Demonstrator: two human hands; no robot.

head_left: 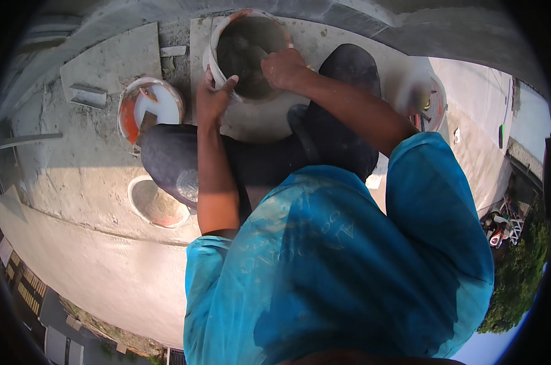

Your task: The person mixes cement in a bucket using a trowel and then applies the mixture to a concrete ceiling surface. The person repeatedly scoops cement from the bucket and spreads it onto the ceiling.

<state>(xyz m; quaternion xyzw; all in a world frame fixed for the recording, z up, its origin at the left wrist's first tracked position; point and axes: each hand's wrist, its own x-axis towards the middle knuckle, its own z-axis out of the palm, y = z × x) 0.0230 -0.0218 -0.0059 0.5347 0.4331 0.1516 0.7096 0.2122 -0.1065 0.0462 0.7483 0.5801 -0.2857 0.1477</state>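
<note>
A white bucket (pixel 209 61) with orange stains stands in front of me, holding wet grey mortar (pixel 245 55). My left hand (pixel 214 100) grips its near left side, thumb up by the rim and fingers partly hidden. Over the bucket's right part, my right hand (pixel 284 68) is closed in a fist, knuckles toward the mortar. A thin end of something pokes out by these fingers; most of it is hidden, so its kind does not show.
Left of my knee stands a bucket (pixel 126 115) with whitish liquid and objects inside. Another bucket (pixel 438 109) with tools is on the right. An orange-stained container (pixel 160 204) lies behind on the left. A metal channel piece (pixel 88 96) rests on a board (pixel 120 58).
</note>
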